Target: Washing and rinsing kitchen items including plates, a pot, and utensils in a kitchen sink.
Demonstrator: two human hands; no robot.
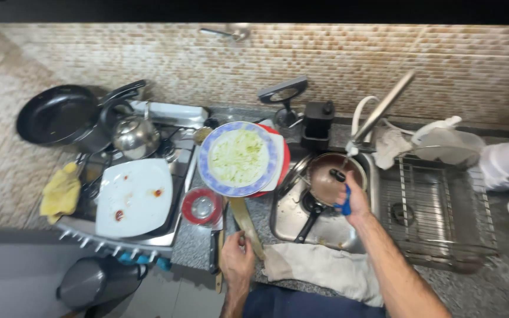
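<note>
- The left hand (238, 256) rests on the counter edge, fingers curled round the near end of a wooden spatula (247, 227), which lies angled up toward the plates.
- The right hand (354, 203) is over the sink (284, 221), closed on something small and blue (344, 206); I cannot tell what it is. It sits just beside a small frying pan (328, 176) lying in the basin.
- A blue-rimmed plate (240, 158) smeared with pale scraps sits on a red plate (283, 160) right at the sink's lip. Dragging the spatula out could nudge that stack toward the basin, I'd say.
- A knife (213, 250) lies beside the left hand, near the counter's front edge; a careless sweep might knock it to the floor.
- A square white plate (135, 197) sits tilted over the hob (178, 176) and looks easy to tip.
- A cloth (319, 268) hangs over the counter's front.
</note>
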